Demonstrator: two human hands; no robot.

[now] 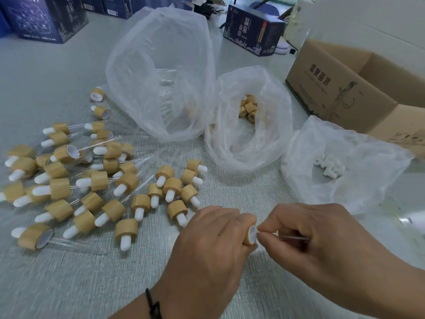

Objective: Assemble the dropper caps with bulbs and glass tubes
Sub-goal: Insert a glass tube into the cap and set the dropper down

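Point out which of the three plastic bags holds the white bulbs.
The rightmost plastic bag, nearest the cardboard box, with white bulbs inside. The middle bag holds bamboo caps; the tall left bag holds glass tubes.

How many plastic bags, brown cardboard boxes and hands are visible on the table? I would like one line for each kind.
Plastic bags: 3
Brown cardboard box: 1
Hands: 2
Total: 6

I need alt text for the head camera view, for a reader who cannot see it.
A person's left hand grips a bamboo-coloured dropper cap while the right hand pinches a thin clear glass tube at its opening. A pile of assembled droppers lies left; three clear plastic bags stand behind.
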